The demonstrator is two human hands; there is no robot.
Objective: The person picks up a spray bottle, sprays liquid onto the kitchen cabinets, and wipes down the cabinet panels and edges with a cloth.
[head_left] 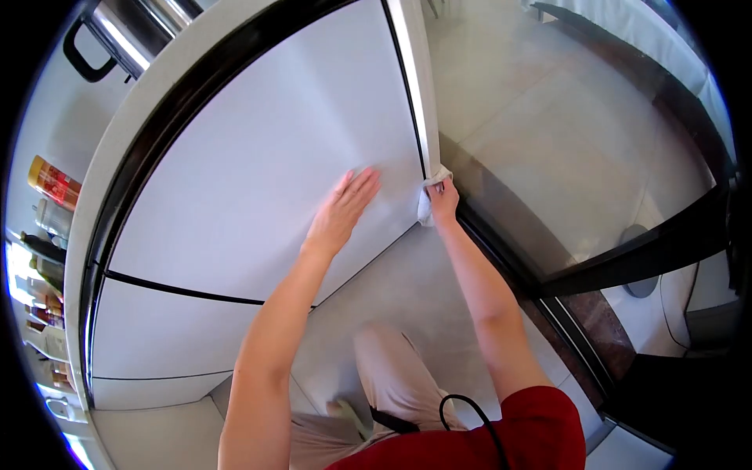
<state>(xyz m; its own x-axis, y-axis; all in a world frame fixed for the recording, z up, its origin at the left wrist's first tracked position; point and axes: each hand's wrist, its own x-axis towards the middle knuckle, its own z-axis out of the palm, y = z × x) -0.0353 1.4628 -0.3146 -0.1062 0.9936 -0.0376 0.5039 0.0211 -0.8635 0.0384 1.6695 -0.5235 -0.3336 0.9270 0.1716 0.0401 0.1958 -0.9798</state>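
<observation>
My left hand [345, 210] lies flat with its fingers stretched out against a large white cabinet panel [258, 149]. To its right, my right hand [443, 200] grips a whitish cloth [425, 210]. The cloth is pressed to the narrow end edge [419, 86] of the cabinet, near its lower corner. Part of the cloth is bunched above the fingers and part hangs below them. My right fingertips are partly hidden in its folds.
A dark-framed glass door [627, 243] stands on the right, with a dark floor track [576, 333] below. On the countertop [86, 227] at left are a steel pot [133, 35], a yellow-lidded jar [55, 182] and several bottles. Tiled floor [384, 274] lies beneath me.
</observation>
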